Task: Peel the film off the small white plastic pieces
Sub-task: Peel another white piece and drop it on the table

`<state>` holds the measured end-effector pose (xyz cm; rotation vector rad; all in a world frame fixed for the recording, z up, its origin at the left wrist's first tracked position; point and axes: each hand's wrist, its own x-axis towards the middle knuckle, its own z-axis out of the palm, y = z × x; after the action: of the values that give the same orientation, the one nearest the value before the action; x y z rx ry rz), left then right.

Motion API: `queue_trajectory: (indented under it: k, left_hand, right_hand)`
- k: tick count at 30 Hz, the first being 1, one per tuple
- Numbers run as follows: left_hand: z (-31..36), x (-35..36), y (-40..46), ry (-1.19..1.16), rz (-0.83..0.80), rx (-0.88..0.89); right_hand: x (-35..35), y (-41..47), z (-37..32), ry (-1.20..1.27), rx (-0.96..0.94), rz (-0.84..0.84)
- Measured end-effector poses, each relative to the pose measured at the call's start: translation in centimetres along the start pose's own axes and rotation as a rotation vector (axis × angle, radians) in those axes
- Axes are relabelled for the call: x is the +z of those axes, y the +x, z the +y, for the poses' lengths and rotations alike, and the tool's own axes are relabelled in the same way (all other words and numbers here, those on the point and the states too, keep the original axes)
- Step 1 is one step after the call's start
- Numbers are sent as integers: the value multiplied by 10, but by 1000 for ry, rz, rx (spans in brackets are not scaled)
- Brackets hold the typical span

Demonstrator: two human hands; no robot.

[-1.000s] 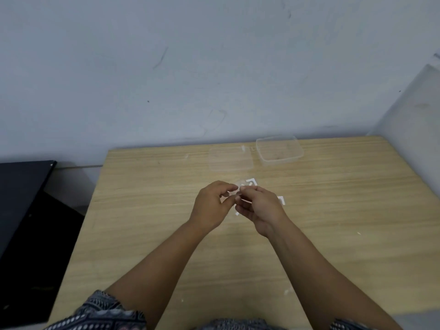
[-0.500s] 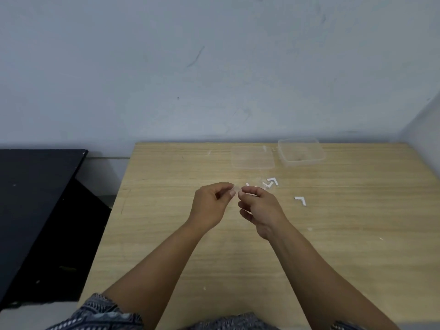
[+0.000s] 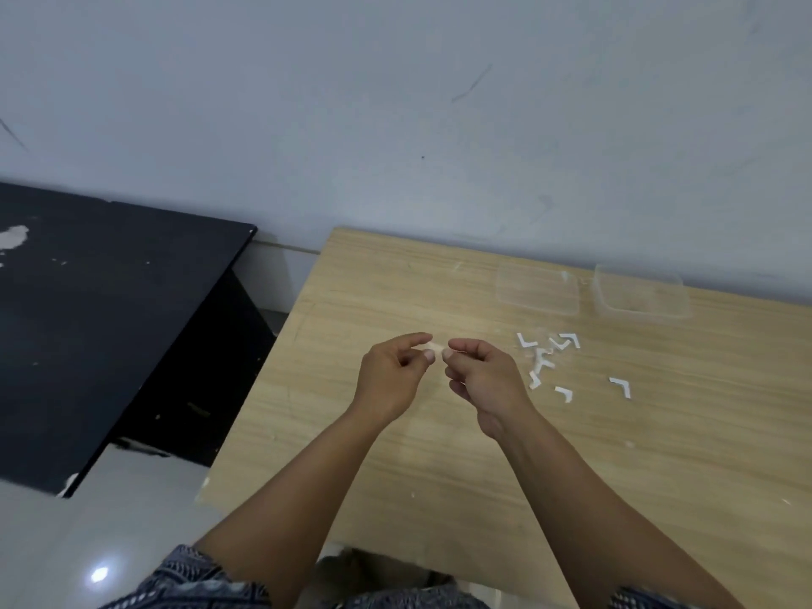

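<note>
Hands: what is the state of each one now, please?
Left hand: closed, pinching a small pale piece.
Right hand: closed, pinching at the same piece.

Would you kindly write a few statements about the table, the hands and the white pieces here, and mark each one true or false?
1. Both hands are pinching something small between them above the table. True: the left hand and right hand meet at a small pale piece.
2. The loose white pieces lie to the left of the hands. False: they lie to the right of the right hand.
3. The clear container is full of white pieces. False: it looks almost empty.
4. A flat clear lid lies beside the container at the far edge. True.
5. The white pieces are round discs. False: they are L-shaped.
</note>
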<state>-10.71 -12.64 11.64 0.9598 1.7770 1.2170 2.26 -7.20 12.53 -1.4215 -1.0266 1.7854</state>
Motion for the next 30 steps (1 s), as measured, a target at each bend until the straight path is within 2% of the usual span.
queue_trajectory:
  k: [6,16,23,30]
  left_hand:
    - [-11,-40,5,-5,70,-27]
    - [-34,-148,30,67,-21,-38]
    - [-51,-198,50,42,-53,-60]
    - [-64,-228,93,-13,-23,-112]
  right_hand:
    - [41,-2,10,-65,-7,-20]
    - [149,-5,32,-58,-34,56]
    - [203,2,44,-119,-104,121]
    - [232,38,41,-365,-221,275]
